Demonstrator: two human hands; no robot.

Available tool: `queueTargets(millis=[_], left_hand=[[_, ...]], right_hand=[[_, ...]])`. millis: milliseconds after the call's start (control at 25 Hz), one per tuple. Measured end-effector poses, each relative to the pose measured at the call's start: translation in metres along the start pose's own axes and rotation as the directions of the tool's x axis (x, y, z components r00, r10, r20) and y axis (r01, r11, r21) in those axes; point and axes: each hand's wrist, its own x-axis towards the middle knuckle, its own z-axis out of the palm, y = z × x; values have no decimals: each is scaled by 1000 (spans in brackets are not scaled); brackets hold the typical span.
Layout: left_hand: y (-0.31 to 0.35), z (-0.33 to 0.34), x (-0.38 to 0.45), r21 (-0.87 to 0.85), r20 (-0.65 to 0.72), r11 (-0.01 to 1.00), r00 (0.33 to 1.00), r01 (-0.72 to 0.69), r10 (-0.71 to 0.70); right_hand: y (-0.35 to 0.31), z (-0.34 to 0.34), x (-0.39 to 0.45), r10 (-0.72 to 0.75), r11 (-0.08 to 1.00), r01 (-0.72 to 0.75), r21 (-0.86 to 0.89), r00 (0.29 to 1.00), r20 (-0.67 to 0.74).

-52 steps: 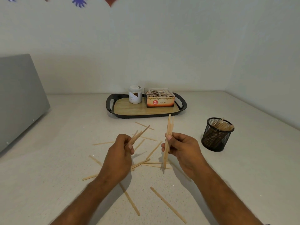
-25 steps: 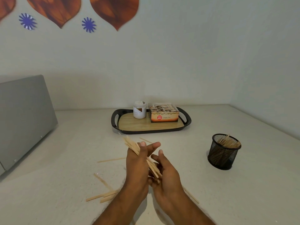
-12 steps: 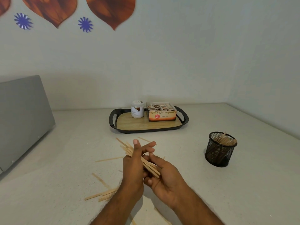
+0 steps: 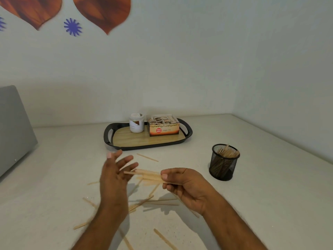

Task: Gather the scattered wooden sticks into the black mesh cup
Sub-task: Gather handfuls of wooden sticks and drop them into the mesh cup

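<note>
Right hand [image 4: 187, 186] pinches a bundle of pale flat wooden sticks [image 4: 149, 176] lying crosswise, round black mesh cup [image 4: 224, 162] off to its right; left hand [image 4: 115, 175] splayed, empty.

Setting: a home or office pantry corner. Indicators: a pale speckled surface [image 4: 252, 195] meeting plain white walls; a black-rimmed serving tray [image 4: 126, 141] at the far side carrying a white jar [image 4: 136, 123] and a tea-bag box [image 4: 163, 125]; paper leaf and flower decorations [image 4: 102, 11] on the wall.
</note>
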Motion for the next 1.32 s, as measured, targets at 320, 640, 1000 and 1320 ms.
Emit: queueTargets(millis=[320,640,1000,1320], left_hand=[[-10,9,-31,476,371,878,916,-47,-152],[-11,-48,6,892,303,355,953,-278,-15],[-33,-74,21,940,332,101,942,-325,-60],[-31,-70,15,935,338,124,941,-332,-34]], right_hand=[[1,1,-9,49,955,-26,-295,996,70],[-107,-53,-11,-283,795,146,-589,948,-147],[-185,-100,28,-461,256,-238,-937,822,-335],[-150,-109,52,-270,-29,-356,-934,903,-335]])
